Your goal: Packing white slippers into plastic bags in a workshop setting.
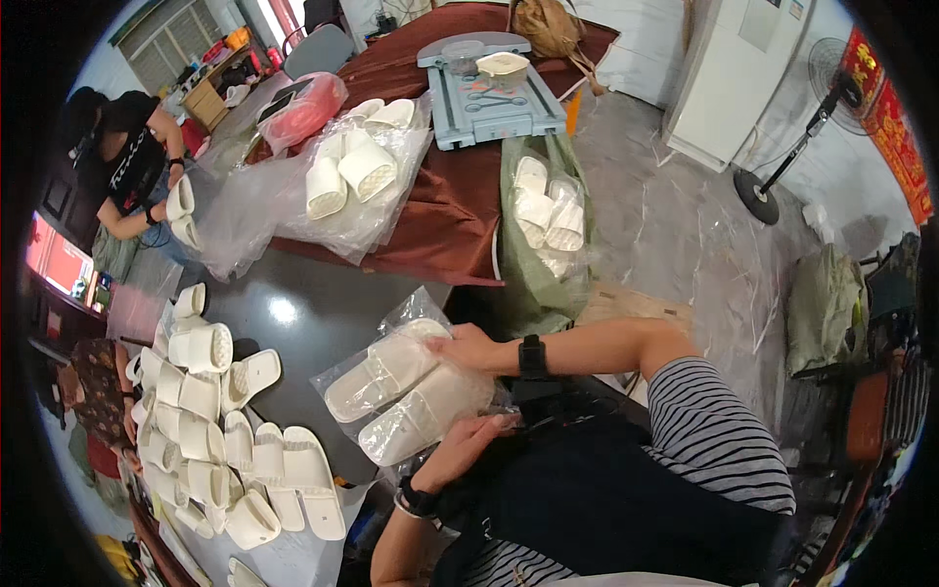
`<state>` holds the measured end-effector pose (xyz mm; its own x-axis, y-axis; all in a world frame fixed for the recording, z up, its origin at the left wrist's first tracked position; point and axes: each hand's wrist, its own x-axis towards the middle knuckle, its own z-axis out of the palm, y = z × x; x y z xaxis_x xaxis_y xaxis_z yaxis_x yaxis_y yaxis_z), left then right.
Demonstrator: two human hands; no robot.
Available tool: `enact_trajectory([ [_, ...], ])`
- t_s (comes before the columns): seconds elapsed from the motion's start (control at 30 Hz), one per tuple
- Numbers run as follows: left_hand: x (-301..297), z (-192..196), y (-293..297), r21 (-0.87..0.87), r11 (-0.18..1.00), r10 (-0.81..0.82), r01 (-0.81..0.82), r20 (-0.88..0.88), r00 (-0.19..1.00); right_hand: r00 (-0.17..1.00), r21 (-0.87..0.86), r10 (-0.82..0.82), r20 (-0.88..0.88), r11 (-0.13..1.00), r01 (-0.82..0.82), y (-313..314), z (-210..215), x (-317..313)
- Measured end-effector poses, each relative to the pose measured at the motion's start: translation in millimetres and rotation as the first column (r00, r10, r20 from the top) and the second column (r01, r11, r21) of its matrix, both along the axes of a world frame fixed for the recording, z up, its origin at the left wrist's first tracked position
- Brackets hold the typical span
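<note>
A pair of cream slippers (pixel 396 364) lies side by side inside a clear plastic bag (pixel 339 377), held in front of my body. My right hand (pixel 468 348) grips the far slipper's end, with a dark watch on that wrist. Lower down, my left hand (pixel 460 448) holds the bag at the near slipper's end; its fingertips reach the bag's edge and are partly hidden. Left of the bag, many loose cream slippers (pixel 201 396) are heaped and overlapping on the dark table (pixel 323 284).
Bagged slippers (pixel 350 171) lie on a brown cloth (pixel 460 196) across the table. A blue-grey tray (pixel 499 115) carries scissors and a container. Beside it hangs a green sack (pixel 548 279) with bagged slippers. At left, a person (pixel 127 161) holds slippers. A fan (pixel 758 196) stands right.
</note>
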<state>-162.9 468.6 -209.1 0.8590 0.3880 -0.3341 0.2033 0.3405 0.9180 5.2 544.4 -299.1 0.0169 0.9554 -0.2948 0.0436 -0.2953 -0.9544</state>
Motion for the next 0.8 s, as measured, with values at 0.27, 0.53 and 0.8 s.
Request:
enact_trajectory([
  [0.27, 61.6, 90.3, 49.1, 0.305, 0.950, -0.053, 0.069, -0.058, 0.997, 0.868, 0.290, -0.413, 0.274, 0.896, 0.335, -3.7, 120.4, 214.6],
  [0.53, 246.3, -97.1, 91.2, 0.959, 0.281, 0.545, -0.033, -0.131, 0.828, 0.473, 0.454, -0.881, 0.002, 0.422, 0.784, -40.7, 163.6, 439.7],
  [0.8, 219.2, -90.5, 89.5, 0.866, 0.495, 0.443, -0.071, -0.181, 0.878, 0.711, 0.222, -0.604, 0.362, 0.796, 0.563, -25.4, 44.3, 438.3],
])
